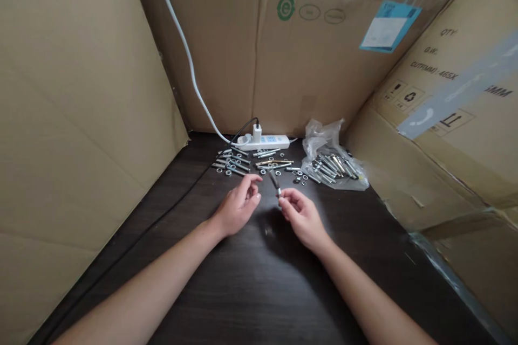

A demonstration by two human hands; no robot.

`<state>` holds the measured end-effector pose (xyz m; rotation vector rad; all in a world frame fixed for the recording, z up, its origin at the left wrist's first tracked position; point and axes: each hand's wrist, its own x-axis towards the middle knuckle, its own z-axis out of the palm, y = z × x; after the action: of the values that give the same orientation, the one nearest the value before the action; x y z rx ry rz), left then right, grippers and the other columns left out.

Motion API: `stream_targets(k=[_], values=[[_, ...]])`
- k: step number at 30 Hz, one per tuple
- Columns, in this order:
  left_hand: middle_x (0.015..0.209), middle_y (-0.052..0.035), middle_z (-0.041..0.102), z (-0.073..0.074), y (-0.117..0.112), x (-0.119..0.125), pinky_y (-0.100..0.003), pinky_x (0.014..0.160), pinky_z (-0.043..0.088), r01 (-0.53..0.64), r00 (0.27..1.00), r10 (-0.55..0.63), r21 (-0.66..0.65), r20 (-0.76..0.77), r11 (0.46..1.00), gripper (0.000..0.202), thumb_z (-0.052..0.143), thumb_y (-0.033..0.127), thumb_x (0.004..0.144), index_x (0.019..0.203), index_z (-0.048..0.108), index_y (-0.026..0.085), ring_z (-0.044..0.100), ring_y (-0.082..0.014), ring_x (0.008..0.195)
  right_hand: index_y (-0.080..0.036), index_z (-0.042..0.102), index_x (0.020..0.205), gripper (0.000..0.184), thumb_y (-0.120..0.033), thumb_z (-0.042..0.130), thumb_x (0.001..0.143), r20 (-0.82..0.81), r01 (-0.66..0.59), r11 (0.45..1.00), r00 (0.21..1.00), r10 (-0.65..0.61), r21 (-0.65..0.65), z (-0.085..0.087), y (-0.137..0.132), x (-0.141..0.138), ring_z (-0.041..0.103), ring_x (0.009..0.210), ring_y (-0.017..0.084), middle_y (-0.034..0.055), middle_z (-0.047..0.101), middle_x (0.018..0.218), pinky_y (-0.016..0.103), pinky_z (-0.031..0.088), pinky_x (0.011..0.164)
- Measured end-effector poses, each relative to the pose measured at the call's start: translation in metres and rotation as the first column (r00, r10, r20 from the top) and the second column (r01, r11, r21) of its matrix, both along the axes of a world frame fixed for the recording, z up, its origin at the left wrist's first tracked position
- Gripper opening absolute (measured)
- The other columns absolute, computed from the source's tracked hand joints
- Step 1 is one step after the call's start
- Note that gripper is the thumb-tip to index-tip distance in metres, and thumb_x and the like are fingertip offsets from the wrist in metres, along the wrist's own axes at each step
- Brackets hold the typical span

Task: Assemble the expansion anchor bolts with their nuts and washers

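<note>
My right hand [301, 216] pinches a metal bolt [275, 182] near its lower end, between thumb and fingertips. The bolt tilts up and to the left above the dark table, slightly blurred. To its left, my left hand [238, 205] holds nothing that I can see. Its index finger reaches toward the bolt without touching it, apart from the thumb, while the other fingers are curled. Beyond both hands lie several loose bolts [238, 160], with nuts [229, 173] and washers [278, 173] among them.
Behind the hardware sits a white power strip [279, 143] with a charger [257, 133] plugged in. A black cable [174, 206] crosses the table at left. At right lies a clear plastic bag [356, 180] of bolts. Cardboard boxes [218, 64] wall in three sides.
</note>
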<state>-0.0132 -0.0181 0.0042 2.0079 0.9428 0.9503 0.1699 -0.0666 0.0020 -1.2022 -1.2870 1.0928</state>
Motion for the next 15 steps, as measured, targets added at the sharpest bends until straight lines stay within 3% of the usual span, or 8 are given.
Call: stream_targets(k=[5, 11, 15], values=[[0.093, -0.0031, 0.059, 0.002, -0.004, 0.004, -0.026, 0.082, 0.042, 0.063, 0.997, -0.063, 0.024, 0.034, 0.998, 0.021, 0.037, 0.029, 0.093, 0.104, 0.051, 0.018, 0.056, -0.0150, 0.087, -0.017, 0.055, 0.093, 0.025, -0.041, 0.054, 0.085, 0.068, -0.104, 0.994, 0.992, 0.102, 0.041, -0.009, 0.004, -0.021, 0.048, 0.058, 0.012, -0.0020, 0.051, 0.068, 0.025, 0.041, 0.058], [0.086, -0.0008, 0.059, 0.003, -0.005, 0.006, -0.025, 0.080, 0.043, 0.048, 0.999, -0.048, 0.022, 0.022, 0.999, 0.020, 0.039, 0.031, 0.093, 0.091, 0.054, 0.018, 0.056, -0.0135, 0.082, -0.017, 0.059, 0.092, 0.021, -0.036, 0.054, 0.086, 0.176, -0.102, 0.988, 0.981, 0.081, 0.114, -0.010, 0.008, -0.019, 0.053, 0.071, 0.015, 0.0026, 0.059, 0.078, 0.028, 0.045, 0.070], [0.085, -0.0009, 0.060, 0.005, -0.006, 0.007, -0.026, 0.078, 0.044, 0.071, 0.997, -0.070, 0.014, -0.035, 0.997, 0.022, 0.039, 0.033, 0.093, 0.090, 0.055, 0.018, 0.057, -0.0140, 0.080, -0.018, 0.057, 0.089, 0.018, -0.035, 0.057, 0.083, 0.104, -0.102, 0.992, 0.990, 0.094, 0.078, -0.010, 0.004, -0.014, 0.053, 0.070, 0.015, 0.0015, 0.055, 0.076, 0.029, 0.046, 0.069]])
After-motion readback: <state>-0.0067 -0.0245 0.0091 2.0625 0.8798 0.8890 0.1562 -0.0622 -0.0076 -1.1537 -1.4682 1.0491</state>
